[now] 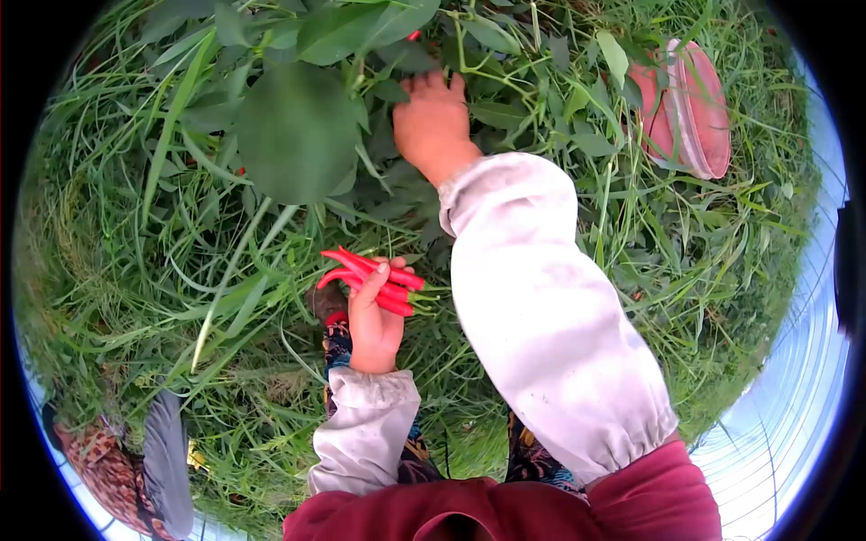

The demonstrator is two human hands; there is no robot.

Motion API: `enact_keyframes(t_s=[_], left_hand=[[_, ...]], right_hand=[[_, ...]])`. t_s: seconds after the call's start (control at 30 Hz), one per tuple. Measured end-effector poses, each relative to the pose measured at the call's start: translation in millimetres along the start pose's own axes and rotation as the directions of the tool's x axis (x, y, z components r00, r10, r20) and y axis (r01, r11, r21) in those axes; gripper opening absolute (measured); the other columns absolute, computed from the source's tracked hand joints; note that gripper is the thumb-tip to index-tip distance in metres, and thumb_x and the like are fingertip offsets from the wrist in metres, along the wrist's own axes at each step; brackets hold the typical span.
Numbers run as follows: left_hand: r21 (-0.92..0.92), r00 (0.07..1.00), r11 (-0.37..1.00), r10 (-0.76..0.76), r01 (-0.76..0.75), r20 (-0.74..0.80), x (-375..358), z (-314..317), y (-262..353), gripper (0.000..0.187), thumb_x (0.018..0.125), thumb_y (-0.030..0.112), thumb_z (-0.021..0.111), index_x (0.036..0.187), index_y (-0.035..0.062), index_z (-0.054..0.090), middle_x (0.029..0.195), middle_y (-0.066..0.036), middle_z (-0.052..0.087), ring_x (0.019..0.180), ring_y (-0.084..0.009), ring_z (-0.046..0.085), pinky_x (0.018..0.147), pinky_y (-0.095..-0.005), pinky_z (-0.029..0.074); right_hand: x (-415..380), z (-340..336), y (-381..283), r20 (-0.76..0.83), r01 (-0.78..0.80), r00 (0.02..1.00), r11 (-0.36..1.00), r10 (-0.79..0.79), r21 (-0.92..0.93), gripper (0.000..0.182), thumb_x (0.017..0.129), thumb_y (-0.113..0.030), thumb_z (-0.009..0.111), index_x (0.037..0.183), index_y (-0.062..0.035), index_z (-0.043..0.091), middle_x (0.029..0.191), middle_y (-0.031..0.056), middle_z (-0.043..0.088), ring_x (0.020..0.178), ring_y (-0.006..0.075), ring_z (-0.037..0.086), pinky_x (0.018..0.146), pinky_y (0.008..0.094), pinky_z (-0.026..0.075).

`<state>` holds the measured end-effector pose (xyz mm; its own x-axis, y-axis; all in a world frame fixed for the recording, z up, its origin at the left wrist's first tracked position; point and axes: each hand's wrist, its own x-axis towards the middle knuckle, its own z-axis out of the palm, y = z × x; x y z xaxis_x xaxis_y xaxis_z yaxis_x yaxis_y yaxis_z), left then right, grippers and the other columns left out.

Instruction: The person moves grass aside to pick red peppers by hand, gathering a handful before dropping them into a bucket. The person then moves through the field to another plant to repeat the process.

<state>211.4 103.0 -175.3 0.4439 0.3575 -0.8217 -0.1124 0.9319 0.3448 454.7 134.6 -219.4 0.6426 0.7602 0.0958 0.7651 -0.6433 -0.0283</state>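
Observation:
My left hand [374, 316], low and left of centre, is closed around several red chili peppers [401, 275], with the thumb across them. Their green stems point right and their tips point left. My right hand [435, 126] reaches into the leaves of a pepper plant [338, 32] above. Its fingers are slightly apart, their tips partly hidden by foliage, and I see nothing held in them. Beyond those fingers, a small bit of red [413, 36] shows among the leaves.
At the upper right, a pinkish-red container [699, 108] lies in the grass. Tall grass [225, 307] surrounds the plants. A large blurred leaf [298, 135] hangs close to the camera. At the lower left are brown patterned cloth [104, 469] and a grey piece [167, 469], perhaps another person's clothing.

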Motion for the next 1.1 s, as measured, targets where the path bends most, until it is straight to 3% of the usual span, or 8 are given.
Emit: enact_keyframes(t_s=[0.23,0.33,0.43,0.63,0.73,0.77,0.8,1.1], left_hand=[[-0.022,1.0,1.0,-0.019,0.019,0.005,3,-3,2,0.016,0.089,0.008,0.061,0.104,0.0053,0.055,0.097,-0.012,0.064,0.094,-0.0265,0.06,0.089,-0.04,0.048],[-0.025,1.0,1.0,-0.017,0.017,0.0,3,-2,3,0.015,0.089,0.008,0.06,0.103,0.005,0.055,0.096,-0.012,0.063,0.094,-0.0263,0.06,0.089,-0.0394,0.048],[-0.011,1.0,1.0,-0.024,0.024,0.0,3,-2,2,0.015,0.089,0.008,0.06,0.103,0.0049,0.055,0.096,-0.012,0.063,0.094,-0.0262,0.06,0.089,-0.0396,0.048],[-0.013,0.999,0.999,-0.038,0.037,-0.036,6,-1,0,0.015,0.09,0.008,0.06,0.103,0.0051,0.055,0.095,-0.012,0.063,0.092,-0.0259,0.06,0.088,-0.0388,0.047],[-0.028,0.998,0.999,-0.04,0.039,-0.055,5,1,2,0.014,0.087,0.006,0.062,0.099,0.0043,0.057,0.093,-0.013,0.064,0.09,-0.0254,0.061,0.088,-0.04,0.049],[-0.051,0.997,0.997,-0.058,0.056,-0.046,5,-1,1,0.014,0.087,0.006,0.062,0.1,0.0042,0.057,0.093,-0.013,0.064,0.089,-0.0255,0.061,0.087,-0.0398,0.049],[-0.073,0.997,0.995,-0.075,0.072,-0.034,5,-2,0,0.014,0.087,0.006,0.062,0.1,0.0041,0.057,0.093,-0.013,0.064,0.089,-0.0257,0.062,0.087,-0.0396,0.049],[-0.071,0.998,0.996,-0.051,0.048,-0.038,1,-4,9,0.014,0.088,0.008,0.063,0.1,0.0041,0.057,0.093,-0.012,0.064,0.09,-0.0259,0.061,0.085,-0.0391,0.049]], right_hand=[[-60,-3,57,0.407,0.263,0.869,0.959,-0.282,0.102,0.019,0.072,-0.012,0.056,0.085,-0.0095,0.071,0.09,0.0066,0.064,0.096,0.0246,0.061,0.103,0.0552,0.035],[-57,-7,64,0.168,0.091,0.977,0.966,-0.134,0.241,0.013,0.072,-0.012,0.058,0.078,-0.0066,0.069,0.083,0.0094,0.064,0.09,0.0273,0.062,0.096,0.0523,0.041],[-29,-27,39,0.394,-0.185,0.919,0.91,0.027,0.37,0.017,0.074,-0.01,0.057,0.085,-0.0044,0.067,0.092,0.0154,0.066,0.092,0.0336,0.064,0.084,0.0515,0.047],[36,15,12,0.079,-0.494,0.829,0.658,0.554,0.568,0.014,0.079,-0.013,0.06,0.083,-0.0026,0.067,0.083,0.0188,0.068,0.079,0.0388,0.064,0.068,0.0449,0.051],[75,40,12,0.291,-0.181,0.952,0.943,0.097,0.28,0.018,0.078,-0.013,0.061,0.09,-0.002,0.068,0.091,0.0157,0.068,0.083,0.0393,0.065,0.069,0.046,0.053],[67,38,5,0.131,-0.363,0.893,0.518,0.43,0.775,0.024,0.082,-0.016,0.058,0.099,-0.0026,0.068,0.099,0.0133,0.069,0.088,0.0364,0.065,0.072,0.0427,0.052],[71,35,-2,0.112,-0.357,0.852,0.409,0.512,0.84,0.024,0.082,-0.016,0.058,0.099,-0.0026,0.068,0.1,0.0131,0.069,0.088,0.0362,0.065,0.072,0.0425,0.052],[105,76,3,0.316,-0.519,0.653,0.103,0.688,0.849,0.024,0.085,-0.015,0.055,0.103,-0.0026,0.067,0.104,0.012,0.069,0.09,0.0343,0.065,0.074,0.0401,0.051]])
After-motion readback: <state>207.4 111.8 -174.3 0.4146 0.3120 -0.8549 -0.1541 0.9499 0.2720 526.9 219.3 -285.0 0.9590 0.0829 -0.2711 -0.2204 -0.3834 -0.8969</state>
